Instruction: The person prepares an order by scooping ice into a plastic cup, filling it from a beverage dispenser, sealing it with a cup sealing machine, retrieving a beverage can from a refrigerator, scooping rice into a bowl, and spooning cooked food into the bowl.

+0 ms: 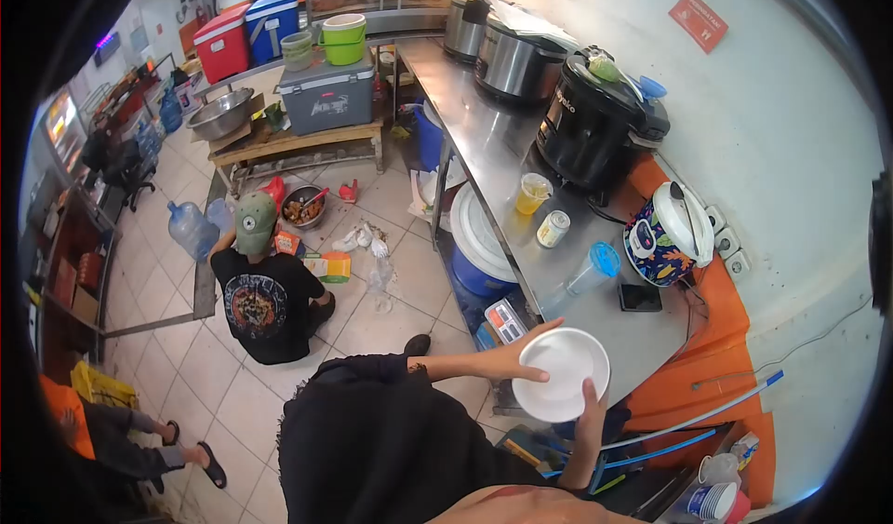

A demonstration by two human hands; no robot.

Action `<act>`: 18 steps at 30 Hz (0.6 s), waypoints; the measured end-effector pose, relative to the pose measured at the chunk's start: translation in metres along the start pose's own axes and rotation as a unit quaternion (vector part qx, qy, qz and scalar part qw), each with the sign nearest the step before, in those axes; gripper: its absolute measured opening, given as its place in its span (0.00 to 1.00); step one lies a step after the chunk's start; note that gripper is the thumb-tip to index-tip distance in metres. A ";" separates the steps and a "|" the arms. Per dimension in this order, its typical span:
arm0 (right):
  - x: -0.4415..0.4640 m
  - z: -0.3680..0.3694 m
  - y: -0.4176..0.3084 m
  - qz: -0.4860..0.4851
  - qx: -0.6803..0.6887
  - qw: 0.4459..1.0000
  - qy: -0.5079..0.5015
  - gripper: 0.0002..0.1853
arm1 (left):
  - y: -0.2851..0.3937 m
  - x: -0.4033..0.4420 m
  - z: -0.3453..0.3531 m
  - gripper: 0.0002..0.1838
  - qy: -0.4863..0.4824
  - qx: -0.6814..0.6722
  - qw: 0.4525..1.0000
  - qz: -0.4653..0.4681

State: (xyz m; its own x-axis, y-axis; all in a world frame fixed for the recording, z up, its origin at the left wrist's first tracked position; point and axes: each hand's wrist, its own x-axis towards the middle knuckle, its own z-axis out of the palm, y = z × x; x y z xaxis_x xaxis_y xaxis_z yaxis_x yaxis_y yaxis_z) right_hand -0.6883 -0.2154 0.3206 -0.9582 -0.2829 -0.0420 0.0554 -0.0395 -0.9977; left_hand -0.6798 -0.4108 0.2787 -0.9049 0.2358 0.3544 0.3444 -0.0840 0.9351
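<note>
A white round bowl (561, 375) is held between both hands in front of the body, its inside facing the camera; it looks empty. My left hand (512, 359) grips its left rim, thumb over the inside and the other fingers partly hidden behind. At the lower right rim, my right hand (589, 426) holds it with the thumb up along the edge. The bowl is near the corner of a steel counter (595, 324), beside a small scale (505, 321).
The counter carries large cookers (591, 119), a drink cup (532, 194), a can (553, 229) and a phone (640, 298). One person (265, 305) crouches on the floor by a bowl of food (303, 208); another (102, 431) is at lower left. Tubes (693, 412) lie at lower right.
</note>
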 end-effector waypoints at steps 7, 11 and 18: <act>0.141 0.075 -0.074 -0.138 -0.301 0.922 -0.200 0.28 | 0.011 0.051 -0.130 0.31 0.081 -0.361 0.901 -0.228; 0.269 0.113 -0.124 -0.303 -0.491 0.804 -0.143 0.29 | -0.035 0.102 -0.232 0.27 0.198 -0.420 0.875 -0.138; 0.507 0.119 -0.176 -0.374 -0.634 0.673 0.075 0.21 | -0.115 0.169 -0.372 0.29 0.293 -0.295 0.904 -0.096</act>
State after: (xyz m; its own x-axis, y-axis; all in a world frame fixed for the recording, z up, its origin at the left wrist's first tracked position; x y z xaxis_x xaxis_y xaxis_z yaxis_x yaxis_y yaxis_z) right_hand -1.1500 -0.4661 0.4817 -0.6085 -0.5337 0.5872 -0.6505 0.7593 0.0160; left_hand -0.9652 -0.7217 0.2325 -0.9707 -0.2379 -0.0350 0.1291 -0.6385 0.7587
